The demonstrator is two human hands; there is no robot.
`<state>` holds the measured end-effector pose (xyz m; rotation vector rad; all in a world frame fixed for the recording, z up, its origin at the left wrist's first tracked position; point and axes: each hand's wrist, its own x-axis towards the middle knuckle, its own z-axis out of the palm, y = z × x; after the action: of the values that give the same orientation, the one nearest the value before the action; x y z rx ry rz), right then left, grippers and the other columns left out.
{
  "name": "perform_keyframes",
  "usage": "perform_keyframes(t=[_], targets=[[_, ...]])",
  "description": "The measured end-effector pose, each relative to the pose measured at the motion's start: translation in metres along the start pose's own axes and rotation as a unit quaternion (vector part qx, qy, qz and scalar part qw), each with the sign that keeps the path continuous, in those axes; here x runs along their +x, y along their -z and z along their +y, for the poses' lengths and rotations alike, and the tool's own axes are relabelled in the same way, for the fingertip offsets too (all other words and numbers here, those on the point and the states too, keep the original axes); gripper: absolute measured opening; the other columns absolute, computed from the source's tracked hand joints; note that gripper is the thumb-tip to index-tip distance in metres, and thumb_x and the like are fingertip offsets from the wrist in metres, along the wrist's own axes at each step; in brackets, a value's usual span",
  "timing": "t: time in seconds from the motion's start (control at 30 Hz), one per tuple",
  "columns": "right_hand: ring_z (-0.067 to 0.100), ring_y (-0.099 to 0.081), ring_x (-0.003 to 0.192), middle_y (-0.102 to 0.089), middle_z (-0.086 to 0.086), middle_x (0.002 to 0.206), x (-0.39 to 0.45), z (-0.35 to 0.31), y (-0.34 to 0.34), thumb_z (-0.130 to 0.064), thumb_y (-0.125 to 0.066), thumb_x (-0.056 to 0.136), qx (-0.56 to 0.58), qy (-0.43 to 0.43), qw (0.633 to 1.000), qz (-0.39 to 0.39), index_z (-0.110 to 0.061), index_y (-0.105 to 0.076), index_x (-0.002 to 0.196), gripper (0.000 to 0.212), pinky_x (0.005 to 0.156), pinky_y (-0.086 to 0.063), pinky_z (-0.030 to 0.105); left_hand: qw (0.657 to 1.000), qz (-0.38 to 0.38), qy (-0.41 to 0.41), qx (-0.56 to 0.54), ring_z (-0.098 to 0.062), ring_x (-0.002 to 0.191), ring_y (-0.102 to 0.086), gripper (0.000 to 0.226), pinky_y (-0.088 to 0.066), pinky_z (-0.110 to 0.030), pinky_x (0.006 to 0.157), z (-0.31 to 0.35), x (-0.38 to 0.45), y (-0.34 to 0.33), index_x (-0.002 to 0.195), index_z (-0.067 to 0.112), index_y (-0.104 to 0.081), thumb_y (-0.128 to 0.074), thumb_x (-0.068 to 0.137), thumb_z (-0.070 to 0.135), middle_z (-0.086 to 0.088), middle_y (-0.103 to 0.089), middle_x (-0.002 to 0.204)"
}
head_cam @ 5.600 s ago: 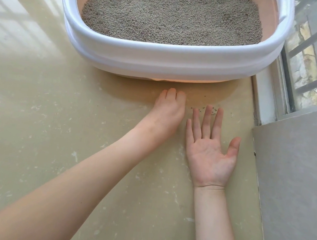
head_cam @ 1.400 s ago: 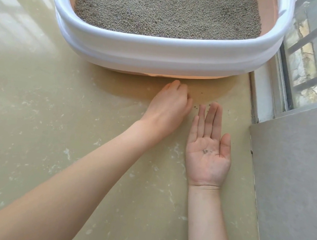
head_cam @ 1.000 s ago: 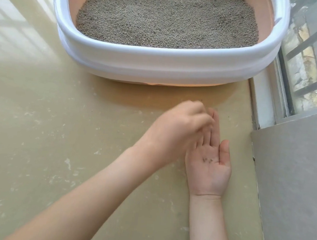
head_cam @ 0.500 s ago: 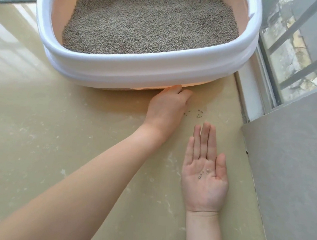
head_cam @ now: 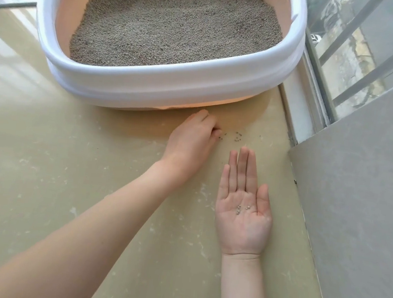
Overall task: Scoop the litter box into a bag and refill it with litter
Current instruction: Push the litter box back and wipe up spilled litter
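On the beige floor, grey spilled litter grains (head_cam: 237, 136) lie just right of curled left hand (head_cam: 192, 141), nearer it; right hand (head_cam: 242, 210) flat, cupping few.

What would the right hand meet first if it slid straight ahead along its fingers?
Probably the stray litter grains on the floor, just beyond the right hand; past them, the litter box wall.

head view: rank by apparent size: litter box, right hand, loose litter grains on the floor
1. litter box, by far the largest
2. right hand, palm up, nearer the camera
3. loose litter grains on the floor, tiny specks
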<state>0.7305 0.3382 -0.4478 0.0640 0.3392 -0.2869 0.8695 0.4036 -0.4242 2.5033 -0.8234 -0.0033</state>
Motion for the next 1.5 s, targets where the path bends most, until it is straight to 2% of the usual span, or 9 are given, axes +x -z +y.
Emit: perform_keyframes(t=[0.27, 0.63, 0.73, 0.83, 1.03, 1.13, 1.23, 1.33, 1.5], targets=[[0.024, -0.016, 0.147, -0.030, 0.016, 0.154, 0.000, 0.000, -0.002, -0.034, -0.015, 0.104, -0.002, -0.006, 1.000, 0.007, 0.001, -0.032, 0.146, 0.057, 0.121, -0.012, 0.038, 0.993, -0.002, -0.100, 0.064, -0.034, 0.072, -0.057, 0.018, -0.043, -0.036, 0.044, -0.003, 0.000, -0.008, 0.080, 0.003, -0.060, -0.050, 0.088, 0.015, -0.015, -0.057, 0.081], [0.025, -0.018, 0.147, -0.028, 0.015, 0.155, 0.001, 0.001, -0.003, -0.027, -0.025, 0.103, -0.022, -0.007, 1.000, 0.018, 0.002, -0.033, 0.145, 0.052, 0.121, -0.012, 0.038, 0.959, -0.103, -0.168, 0.203, -0.023, 0.029, -0.033, 0.033, 0.003, -0.014, 0.046, 0.011, 0.013, 0.007, 0.065, 0.004, -0.054, -0.082, 0.052, -0.006, -0.015, -0.051, 0.065], [0.025, -0.017, 0.147, -0.028, 0.015, 0.155, 0.001, 0.001, -0.003, -0.028, -0.025, 0.103, -0.025, -0.006, 0.999, 0.021, 0.002, -0.034, 0.145, 0.052, 0.121, -0.011, 0.038, 0.966, -0.107, -0.144, 0.185, -0.022, 0.031, -0.023, 0.030, 0.001, -0.016, 0.042, 0.008, 0.016, 0.005, 0.069, 0.002, -0.052, -0.078, 0.059, -0.009, -0.019, -0.050, 0.070], [0.024, -0.016, 0.147, -0.029, 0.015, 0.155, 0.002, 0.001, -0.003, -0.030, -0.020, 0.104, -0.023, -0.011, 0.999, 0.022, 0.001, -0.033, 0.146, 0.054, 0.121, -0.011, 0.039, 0.973, -0.119, -0.092, 0.175, -0.030, 0.037, -0.039, 0.019, -0.009, -0.023, 0.035, 0.006, 0.017, 0.001, 0.081, 0.002, -0.053, -0.069, 0.073, -0.006, -0.021, -0.054, 0.086], [0.025, -0.017, 0.147, -0.032, 0.016, 0.153, 0.002, 0.000, -0.002, -0.031, -0.020, 0.104, -0.013, -0.018, 1.000, 0.020, 0.002, -0.034, 0.145, 0.055, 0.121, -0.010, 0.039, 0.965, -0.072, -0.131, 0.215, -0.024, 0.033, -0.041, 0.029, 0.004, -0.018, 0.045, 0.005, 0.019, -0.008, 0.072, 0.005, -0.056, -0.081, 0.060, 0.000, -0.013, -0.053, 0.072], [0.025, -0.017, 0.147, -0.032, 0.016, 0.153, 0.002, 0.000, -0.002, -0.032, -0.019, 0.104, -0.010, -0.016, 1.000, 0.023, 0.002, -0.035, 0.145, 0.055, 0.121, -0.010, 0.039, 0.974, -0.102, -0.104, 0.176, -0.032, 0.054, -0.053, 0.008, -0.024, -0.034, 0.037, 0.010, 0.019, 0.000, 0.094, 0.001, -0.055, -0.057, 0.090, 0.008, -0.019, -0.053, 0.096], [0.027, -0.020, 0.146, -0.033, 0.018, 0.152, 0.003, 0.000, -0.002, -0.032, -0.021, 0.103, 0.005, -0.024, 0.999, 0.026, 0.002, -0.036, 0.144, 0.055, 0.121, -0.012, 0.040, 0.995, -0.065, -0.056, 0.056, -0.036, 0.076, -0.055, 0.020, -0.043, -0.043, 0.062, 0.027, 0.008, 0.024, 0.105, 0.007, -0.051, -0.038, 0.100, 0.022, -0.013, -0.051, 0.108], [0.031, -0.031, 0.141, -0.035, 0.021, 0.150, 0.002, 0.000, -0.003, -0.030, -0.029, 0.103, 0.013, -0.037, 0.999, 0.019, 0.002, -0.033, 0.145, 0.053, 0.121, -0.006, 0.037, 0.993, -0.039, -0.111, -0.021, -0.028, 0.062, -0.052, 0.019, -0.041, -0.039, 0.051, 0.050, -0.030, 0.042, 0.095, 0.009, -0.051, -0.042, 0.098, 0.025, -0.008, -0.049, 0.095], [0.021, -0.010, 0.148, -0.027, 0.012, 0.156, 0.001, -0.001, 0.001, -0.034, -0.018, 0.105, -0.032, -0.019, 0.999, 0.013, -0.005, -0.019, 0.151, 0.055, 0.121, 0.002, 0.035, 0.962, -0.055, -0.259, 0.063, -0.022, 0.063, -0.048, 0.014, -0.033, -0.031, 0.046, 0.045, -0.073, 0.035, 0.075, 0.012, -0.057, -0.063, 0.087, 0.011, -0.004, -0.050, 0.074]])
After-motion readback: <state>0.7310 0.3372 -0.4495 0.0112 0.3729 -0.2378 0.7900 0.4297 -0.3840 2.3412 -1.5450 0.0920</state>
